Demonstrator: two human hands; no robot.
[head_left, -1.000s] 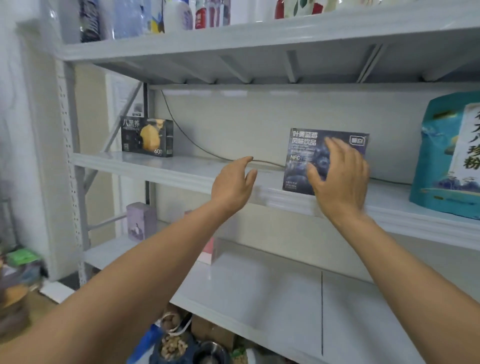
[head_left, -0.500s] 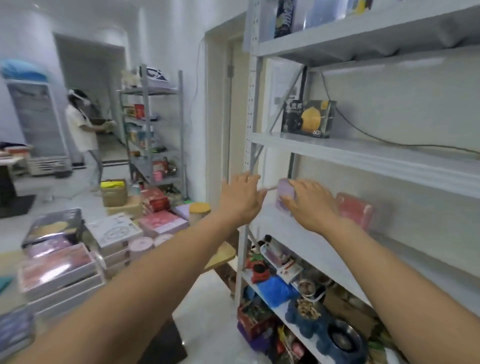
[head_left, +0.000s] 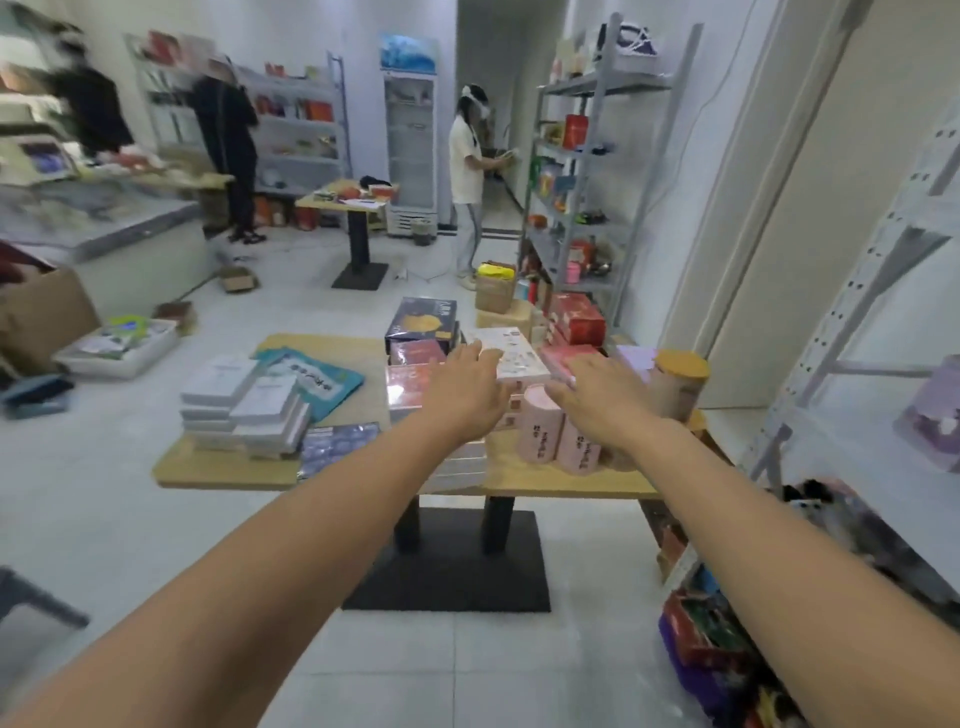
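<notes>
Both my arms stretch out over a wooden table (head_left: 228, 465) loaded with goods. My left hand (head_left: 465, 392) hovers with straight fingers above a stack of red and dark boxes (head_left: 418, 345). My right hand (head_left: 597, 400) hovers beside it, fingers loose, above several pink cylinder tins (head_left: 543, 426). Neither hand holds anything. A white patterned box (head_left: 517, 356) lies just beyond my fingertips. A tin with a yellow lid (head_left: 678, 379) stands to the right of my right hand.
White flat boxes (head_left: 241, 408) and a teal bag (head_left: 317, 382) lie on the table's left. A grey shelf rack (head_left: 852, 291) rises at my right, another (head_left: 587, 171) stands farther back. Three people stand at shelves and a fridge (head_left: 410, 140) across the room.
My view has swung left from the shelf rack to the table in the room. Both hands left the shelf boxes and now reach over the table goods, holding nothing.
</notes>
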